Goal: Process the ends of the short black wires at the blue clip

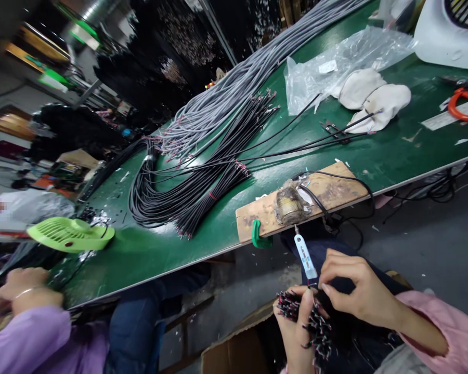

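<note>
A green table (393, 156) is carrying a big bundle of black cables (203, 182), with grey cables (234, 88) lying beside it. A wooden board (335, 192) is sitting clamped at the table's edge. Below it, the left hand (296, 327) is gripping a bunch of stripped wires (315, 324), while the right hand (359, 291) is pinching one wire end from that bunch.

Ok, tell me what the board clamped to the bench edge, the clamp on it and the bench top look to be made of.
Board: bare wood, going by its tan colour, dull finish and dark stains. Clamp: probably plastic, being a smooth, glossy, uniform green. Bench top: a green mat, perhaps rubber or vinyl, with a soft sheen and a pale, thin edge strip; the look leaves it open.
</note>
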A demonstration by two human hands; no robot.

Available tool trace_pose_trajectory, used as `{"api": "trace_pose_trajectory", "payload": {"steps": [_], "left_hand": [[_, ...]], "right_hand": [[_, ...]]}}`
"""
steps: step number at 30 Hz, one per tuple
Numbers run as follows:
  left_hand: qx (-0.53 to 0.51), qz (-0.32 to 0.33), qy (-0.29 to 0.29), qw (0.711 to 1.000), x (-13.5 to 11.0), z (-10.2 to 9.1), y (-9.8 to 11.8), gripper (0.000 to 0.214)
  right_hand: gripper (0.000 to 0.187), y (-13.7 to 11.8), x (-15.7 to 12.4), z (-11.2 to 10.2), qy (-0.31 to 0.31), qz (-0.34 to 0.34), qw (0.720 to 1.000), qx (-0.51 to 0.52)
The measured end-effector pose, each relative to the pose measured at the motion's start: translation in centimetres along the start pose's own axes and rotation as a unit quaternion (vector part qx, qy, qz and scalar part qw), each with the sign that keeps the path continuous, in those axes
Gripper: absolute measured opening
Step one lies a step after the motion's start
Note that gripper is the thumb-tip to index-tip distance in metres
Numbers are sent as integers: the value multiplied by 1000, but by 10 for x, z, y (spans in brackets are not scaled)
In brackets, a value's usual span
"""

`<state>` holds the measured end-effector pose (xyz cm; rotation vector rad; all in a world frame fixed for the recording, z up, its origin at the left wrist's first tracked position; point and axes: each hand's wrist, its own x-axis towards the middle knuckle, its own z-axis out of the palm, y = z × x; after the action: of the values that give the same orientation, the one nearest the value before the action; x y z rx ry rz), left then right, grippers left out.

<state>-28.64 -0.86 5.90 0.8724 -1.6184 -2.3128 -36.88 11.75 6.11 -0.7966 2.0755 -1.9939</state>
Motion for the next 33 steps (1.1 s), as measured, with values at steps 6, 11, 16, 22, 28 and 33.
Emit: {"api": "trace_pose_trajectory", "payload": {"steps": [6,11,16,22,28,33], "left_hand": [[39,-9,17,999,-1,1,0,32],[63,80,-21,995,0,6,12,29],[43,172,-52,983,5,2,19,14],[85,218,-62,970,18,5,22,14],[32,171,-35,984,20,8,11,18],[44,181,-54,981,18,6,15,17]], "right_hand": [[16,5,-2,4,1,35,997,74],[35,-1,17,0,-29,116,971,206],[56,-12,54,-2,-20,154,961,229],[50,-16,60,10,-24,219,895,388],[51,-6,53,16,-43,239,839,487],[46,24,42,9,1,241,834,497]]}}
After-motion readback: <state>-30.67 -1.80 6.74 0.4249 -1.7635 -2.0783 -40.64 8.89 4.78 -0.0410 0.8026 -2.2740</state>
